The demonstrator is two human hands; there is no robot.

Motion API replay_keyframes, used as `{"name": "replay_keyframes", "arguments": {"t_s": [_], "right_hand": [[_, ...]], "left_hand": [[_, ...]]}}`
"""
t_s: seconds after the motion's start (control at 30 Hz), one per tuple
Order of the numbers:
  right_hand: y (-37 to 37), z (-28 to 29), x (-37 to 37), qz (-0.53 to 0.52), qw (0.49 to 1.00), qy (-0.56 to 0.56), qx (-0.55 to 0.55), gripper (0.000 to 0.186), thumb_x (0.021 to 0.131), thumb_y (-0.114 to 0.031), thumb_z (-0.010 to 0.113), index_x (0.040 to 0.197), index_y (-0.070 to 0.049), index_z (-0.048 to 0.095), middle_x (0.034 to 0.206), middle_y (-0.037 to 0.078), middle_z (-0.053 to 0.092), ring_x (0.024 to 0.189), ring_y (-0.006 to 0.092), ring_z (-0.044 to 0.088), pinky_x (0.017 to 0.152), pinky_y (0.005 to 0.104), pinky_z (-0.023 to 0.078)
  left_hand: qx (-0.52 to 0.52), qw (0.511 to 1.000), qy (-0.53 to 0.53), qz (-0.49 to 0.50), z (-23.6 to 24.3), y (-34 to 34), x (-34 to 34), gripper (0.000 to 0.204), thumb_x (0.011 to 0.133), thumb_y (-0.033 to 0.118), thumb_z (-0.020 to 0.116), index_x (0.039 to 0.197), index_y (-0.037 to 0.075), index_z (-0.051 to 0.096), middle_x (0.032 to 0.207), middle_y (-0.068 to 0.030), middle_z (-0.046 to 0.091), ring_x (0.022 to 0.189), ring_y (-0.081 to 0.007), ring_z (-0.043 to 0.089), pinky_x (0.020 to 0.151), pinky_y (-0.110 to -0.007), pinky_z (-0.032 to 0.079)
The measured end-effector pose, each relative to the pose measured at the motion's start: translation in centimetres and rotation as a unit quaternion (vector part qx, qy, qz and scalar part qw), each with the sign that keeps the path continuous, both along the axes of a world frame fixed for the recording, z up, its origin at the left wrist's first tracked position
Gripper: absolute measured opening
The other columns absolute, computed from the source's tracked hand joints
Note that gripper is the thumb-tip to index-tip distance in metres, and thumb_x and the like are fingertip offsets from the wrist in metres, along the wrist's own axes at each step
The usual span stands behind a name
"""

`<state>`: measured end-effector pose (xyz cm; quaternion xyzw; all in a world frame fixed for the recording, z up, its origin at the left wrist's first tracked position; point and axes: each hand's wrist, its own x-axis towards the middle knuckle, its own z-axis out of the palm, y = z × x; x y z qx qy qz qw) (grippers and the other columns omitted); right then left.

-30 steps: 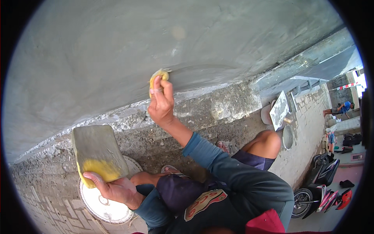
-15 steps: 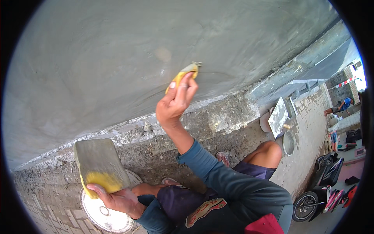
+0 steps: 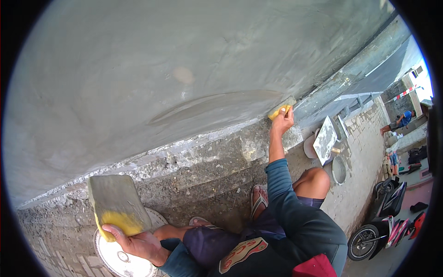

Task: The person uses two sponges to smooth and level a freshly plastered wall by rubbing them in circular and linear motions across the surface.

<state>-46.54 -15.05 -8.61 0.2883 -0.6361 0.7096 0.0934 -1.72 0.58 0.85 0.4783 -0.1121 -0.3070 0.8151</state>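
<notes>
My left hand (image 3: pixel 138 245) grips one end of a large rectangular yellow sponge (image 3: pixel 119 198), most of its face coated grey with cement. It is held up away from the wall, above a round white lid. My right hand (image 3: pixel 282 121) reaches out to the right, its fingers closed on a smaller yellow sponge (image 3: pixel 279 111). That sponge rests against the low part of the grey plastered wall (image 3: pixel 138 69), close to the corner ledge. From it a curved, darker damp streak (image 3: pixel 203 104) runs back to the left across the plaster.
A rough concrete footing (image 3: pixel 207 157) runs along the wall's base. The white bucket lid (image 3: pixel 124 258) is beneath my left hand. To the right are a whitish flat board (image 3: pixel 326 141), a round grey basin (image 3: pixel 339 170) and a motorcycle (image 3: pixel 383 226). Farther off, a person in blue (image 3: pixel 404 120) sits.
My right hand has swept the small sponge rightward and down along the wall, leaving a curved streak. The left hand and large sponge have barely moved.
</notes>
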Motion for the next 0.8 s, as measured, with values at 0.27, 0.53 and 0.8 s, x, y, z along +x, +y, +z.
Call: {"name": "replay_keyframes", "arguments": {"t_s": [0.27,0.53,0.8], "right_hand": [[-2.1,5.7,24.9,0.261,0.916,0.289,-0.092,0.046,0.082,0.01,0.06,0.128,0.005,0.061,0.112,0.015,0.056,0.1,0.0272,0.059,0.083,0.0368,0.052],[-0.6,3.7,6.7,0.12,0.871,0.476,0.015,0.059,0.065,0.016,0.062,0.119,-0.007,0.071,0.109,0.017,0.057,0.096,0.0322,0.057,0.079,0.0383,0.05],[-1.0,1.2,5.1,-0.011,0.993,-0.117,-0.009,0.039,0.093,-0.002,0.053,0.129,0.014,0.053,0.115,0.021,0.058,0.101,0.0302,0.062,0.089,0.0361,0.05]], "left_hand": [[-0.004,0.999,0.001,-0.052,-0.4,-1.6,-1.7,0.062,0.1,0.044,0.053,0.143,0.001,0.042,0.139,-0.012,0.048,0.127,-0.0235,0.047,0.107,-0.038,0.038],[0.004,0.997,0.023,-0.074,-0.1,-0.9,-1.8,0.059,0.101,0.043,0.054,0.141,0.001,0.043,0.137,-0.0107,0.05,0.124,-0.0213,0.051,0.103,-0.038,0.042],[-0.014,0.999,0.013,-0.043,0.3,0.4,0.3,0.058,0.101,0.041,0.053,0.141,0.0,0.044,0.137,-0.0101,0.051,0.123,-0.0209,0.051,0.102,-0.038,0.044]]}}
